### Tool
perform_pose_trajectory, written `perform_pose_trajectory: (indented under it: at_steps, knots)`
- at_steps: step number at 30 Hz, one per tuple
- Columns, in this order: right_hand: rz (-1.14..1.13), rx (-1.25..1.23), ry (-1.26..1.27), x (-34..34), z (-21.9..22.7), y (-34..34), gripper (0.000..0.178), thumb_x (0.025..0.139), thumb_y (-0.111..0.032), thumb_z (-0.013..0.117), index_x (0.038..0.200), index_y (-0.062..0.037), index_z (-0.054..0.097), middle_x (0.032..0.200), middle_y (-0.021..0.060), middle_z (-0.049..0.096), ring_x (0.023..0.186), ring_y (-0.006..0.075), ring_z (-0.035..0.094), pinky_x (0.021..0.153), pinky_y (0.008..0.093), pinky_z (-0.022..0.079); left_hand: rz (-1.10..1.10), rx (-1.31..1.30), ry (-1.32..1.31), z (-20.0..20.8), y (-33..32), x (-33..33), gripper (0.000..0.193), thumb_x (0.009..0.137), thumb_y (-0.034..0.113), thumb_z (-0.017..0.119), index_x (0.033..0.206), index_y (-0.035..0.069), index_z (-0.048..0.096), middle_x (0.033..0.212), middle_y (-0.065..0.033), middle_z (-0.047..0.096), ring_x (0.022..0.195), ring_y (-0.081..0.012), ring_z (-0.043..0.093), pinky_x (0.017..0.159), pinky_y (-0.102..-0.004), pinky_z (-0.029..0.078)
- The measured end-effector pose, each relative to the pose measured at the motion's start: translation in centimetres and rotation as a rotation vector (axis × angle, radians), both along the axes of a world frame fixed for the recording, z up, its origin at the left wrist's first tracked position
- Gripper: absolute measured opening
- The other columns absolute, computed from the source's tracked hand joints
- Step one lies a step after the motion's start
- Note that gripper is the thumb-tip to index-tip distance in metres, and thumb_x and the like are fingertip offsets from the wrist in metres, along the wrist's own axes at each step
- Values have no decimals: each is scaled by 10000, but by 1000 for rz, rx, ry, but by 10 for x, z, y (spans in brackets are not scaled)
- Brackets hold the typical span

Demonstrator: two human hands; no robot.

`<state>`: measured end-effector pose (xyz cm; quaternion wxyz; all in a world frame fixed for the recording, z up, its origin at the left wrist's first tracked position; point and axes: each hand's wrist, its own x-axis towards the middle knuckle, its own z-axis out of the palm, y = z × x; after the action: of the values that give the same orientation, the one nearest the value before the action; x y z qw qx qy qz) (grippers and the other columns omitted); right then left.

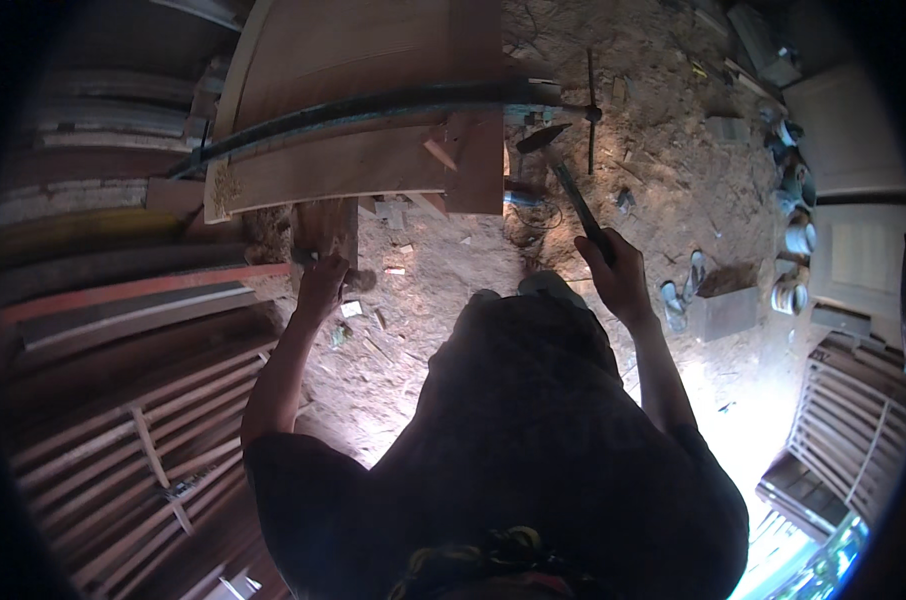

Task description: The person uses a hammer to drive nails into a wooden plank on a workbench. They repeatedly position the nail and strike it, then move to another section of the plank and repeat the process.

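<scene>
My right hand (618, 275) is wrapped round the lower handle of a hammer (579, 203). The hammer's dark head points up and away, near the screw end of a long bar clamp (373, 105). That clamp lies across a large wooden panel (363, 45) with a thick front rail. My left hand (323, 285) is closed beside a dark wooden support (325, 232) below the panel's near edge. A short brownish piece sticks out to the right of its fingers; I cannot make out what it is.
Shavings and scraps litter the dirt floor (443, 255). Stacked boards (123, 300) and slatted wooden frames (143, 440) line the left side. At the right are a box (725, 313), a pair of shoes (681, 290), several round cans (798, 238) and leaning panels (858, 260).
</scene>
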<state>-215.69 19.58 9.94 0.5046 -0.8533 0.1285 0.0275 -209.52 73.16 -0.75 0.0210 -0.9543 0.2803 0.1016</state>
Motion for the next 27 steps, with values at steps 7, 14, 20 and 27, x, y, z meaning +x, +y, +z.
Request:
perform_pose_trajectory:
  at_steps: [7,14,20,27]
  knots:
    - [-219,127,18,-16,-23,-17,342,970,-316,710,846,-16,602,600,49,497,571,124,406,530,352,369,-125,-700,-124,75,-99,31,454,755,-47,703,1182,81,618,1034,-153,642,859,-371,633,753,-446,527]
    - [-469,398,43,11,-29,-49,284,1011,-316,656,923,-46,638,652,-48,497,554,38,425,478,261,340,-243,-567,181,68,-311,36,389,782,138,739,1150,97,622,956,-125,658,894,-345,680,717,-463,545]
    - [-571,403,110,-4,-30,-84,377,1028,-406,603,938,-40,623,586,-69,441,434,22,393,377,215,293,-348,-663,95,46,-368,79,503,675,160,824,1120,81,603,917,-124,638,878,-348,649,734,-478,514]
    - [-518,-78,-187,-26,-64,-162,428,1069,-422,492,1027,-25,649,643,-60,436,503,27,392,430,208,289,-186,-774,38,17,-371,114,321,722,113,790,994,77,625,848,-123,628,817,-355,637,697,-464,508]
